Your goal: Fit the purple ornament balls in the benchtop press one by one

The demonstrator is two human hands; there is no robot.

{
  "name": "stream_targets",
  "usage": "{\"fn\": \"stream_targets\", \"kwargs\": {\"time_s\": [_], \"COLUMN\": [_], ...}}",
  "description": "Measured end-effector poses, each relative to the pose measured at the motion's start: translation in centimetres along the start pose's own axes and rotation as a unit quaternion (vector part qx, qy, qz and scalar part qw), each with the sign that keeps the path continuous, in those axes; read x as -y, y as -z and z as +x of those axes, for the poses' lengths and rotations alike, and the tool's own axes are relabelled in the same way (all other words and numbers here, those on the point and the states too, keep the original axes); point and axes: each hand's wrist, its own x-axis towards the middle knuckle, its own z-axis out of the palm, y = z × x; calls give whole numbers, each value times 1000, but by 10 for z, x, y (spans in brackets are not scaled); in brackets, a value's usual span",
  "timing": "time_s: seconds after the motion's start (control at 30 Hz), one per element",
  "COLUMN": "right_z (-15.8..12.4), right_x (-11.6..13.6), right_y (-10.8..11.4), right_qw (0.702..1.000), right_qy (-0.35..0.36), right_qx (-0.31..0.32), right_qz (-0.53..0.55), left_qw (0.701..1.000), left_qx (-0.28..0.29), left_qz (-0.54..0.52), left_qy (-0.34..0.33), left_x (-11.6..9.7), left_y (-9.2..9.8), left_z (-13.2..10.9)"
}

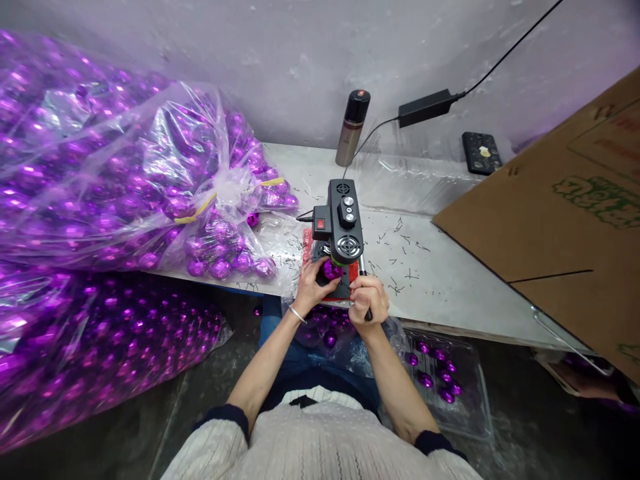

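Observation:
My left hand (313,285), a bracelet on its wrist, curls thumb and fingers around a shiny purple ball ornament (333,269). The ball sits under the head of a small black benchtop press (345,220), above its dark base plate. My right hand (369,299) is wrapped round the lever handle (369,315) at the press's right side. Red strips edge the base on both sides. The press head hides the top of the ball from view.
Large clear bags of purple balls (100,167) fill the left. A spray can (353,127), a power adapter (425,109) and a phone (481,153) are at the back. A cardboard box (550,220) stands right. Below the table, a clear tray (465,417) holds several balls.

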Motion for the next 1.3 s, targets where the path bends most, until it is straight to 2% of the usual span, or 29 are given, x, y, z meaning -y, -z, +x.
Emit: {"fn": "stream_targets", "kwargs": {"time_s": [0.47, 0.77, 1.0, 1.13, 1.3], "right_z": [-12, -14, -18, 2, 50], "right_x": [-6, -4, -8, 4, 30], "right_y": [-1, -9, -9, -6, 2], "right_qw": [1000, 999, 1000, 999, 995], "right_qy": [-6, -22, 8, -30, -98], "right_qx": [-6, -41, -4, -27, -4], "right_qz": [-5, 19, 15, 3, -8], "left_qw": [1000, 1000, 1000, 1000, 1000], "left_qx": [-8, -7, -9, -10, -9], "left_qz": [-3, -4, -10, -12, -28], "left_qy": [6, 8, 2, 7, 3], "left_x": [2, 2, 2, 4, 2], "left_y": [-2, -2, -2, -4, 0], "left_z": [-1, 0, 1, 2, 4]}}
